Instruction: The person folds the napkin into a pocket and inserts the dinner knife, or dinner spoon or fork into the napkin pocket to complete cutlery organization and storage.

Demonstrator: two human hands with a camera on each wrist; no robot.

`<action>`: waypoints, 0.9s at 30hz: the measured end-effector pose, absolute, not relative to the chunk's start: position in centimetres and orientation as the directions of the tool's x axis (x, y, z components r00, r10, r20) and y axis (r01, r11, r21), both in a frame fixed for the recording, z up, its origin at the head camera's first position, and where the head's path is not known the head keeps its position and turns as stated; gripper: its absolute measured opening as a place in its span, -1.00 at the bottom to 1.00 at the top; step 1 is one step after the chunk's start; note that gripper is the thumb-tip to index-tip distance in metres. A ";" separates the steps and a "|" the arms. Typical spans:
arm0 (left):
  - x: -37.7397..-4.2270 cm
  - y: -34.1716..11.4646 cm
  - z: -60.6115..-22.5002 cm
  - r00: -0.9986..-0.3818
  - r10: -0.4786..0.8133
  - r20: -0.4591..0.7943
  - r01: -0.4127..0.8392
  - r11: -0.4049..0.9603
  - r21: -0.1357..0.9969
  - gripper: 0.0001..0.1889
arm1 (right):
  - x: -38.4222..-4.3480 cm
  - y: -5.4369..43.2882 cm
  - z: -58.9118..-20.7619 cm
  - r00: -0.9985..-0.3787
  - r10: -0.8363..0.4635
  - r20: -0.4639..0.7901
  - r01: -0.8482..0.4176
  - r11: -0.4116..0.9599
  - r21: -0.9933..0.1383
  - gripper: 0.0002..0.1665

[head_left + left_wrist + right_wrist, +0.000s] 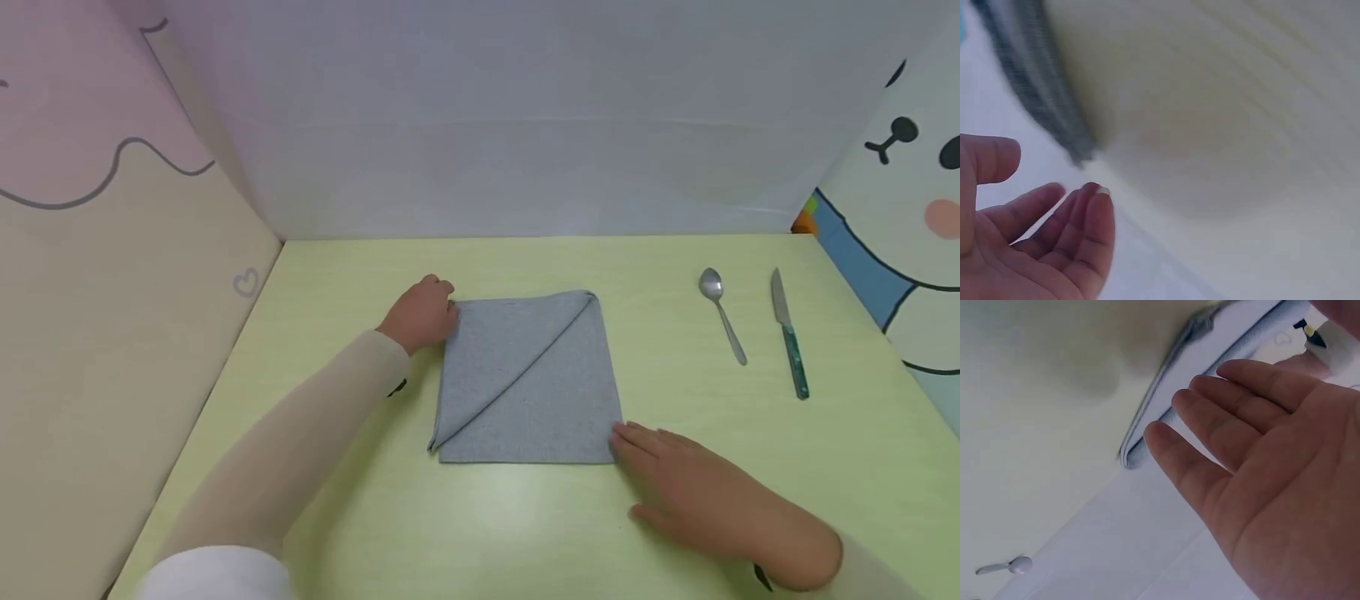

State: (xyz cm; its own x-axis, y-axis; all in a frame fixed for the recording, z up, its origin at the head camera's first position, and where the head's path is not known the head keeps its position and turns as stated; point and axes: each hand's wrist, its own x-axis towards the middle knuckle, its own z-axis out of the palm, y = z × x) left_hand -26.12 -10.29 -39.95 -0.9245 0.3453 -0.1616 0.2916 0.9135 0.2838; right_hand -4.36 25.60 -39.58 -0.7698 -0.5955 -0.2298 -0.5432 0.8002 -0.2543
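Observation:
A grey cloth napkin (540, 408) lies folded into a near square on the table, a diagonal folded edge running from its lower left to its upper right corner. At the upper left corner is my left hand (422, 315). The left wrist view shows that hand's fingers (1094, 240) loosely bent and apart from the thumb, with the napkin's edge (1054, 94) just beyond them and nothing between them. My right hand (697, 492) lies with straight fingers at the lower right corner, its fingertips at the cloth's edge. In the right wrist view its fingers (1229, 431) are extended, the palm showing.
To the right of the napkin lie a metal spoon (722, 312) and, farther right, a knife (790, 342) with a green handle. A pale wall (525, 167) stands along the table's far edge, with patterned panels (112, 333) at both sides.

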 end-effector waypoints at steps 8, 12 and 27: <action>-19.1 -12.5 -37.8 -0.938 0.322 -0.129 0.244 0.875 0.417 -0.65 | -9.9 26.3 -36.6 -0.833 -0.542 -0.115 -0.483 0.812 -0.329 -0.23; -15.7 -13.5 -37.4 -0.948 0.291 -0.126 0.199 0.855 0.479 -0.69 | -13.6 25.9 -36.9 -0.866 -0.493 -0.089 -0.430 0.823 -0.372 -0.33; -8.4 -13.1 -38.9 -0.964 0.145 -0.225 -0.017 0.805 0.593 -0.86 | -25.4 24.6 -39.2 -0.938 -0.244 -0.244 -0.067 0.822 -0.565 -0.38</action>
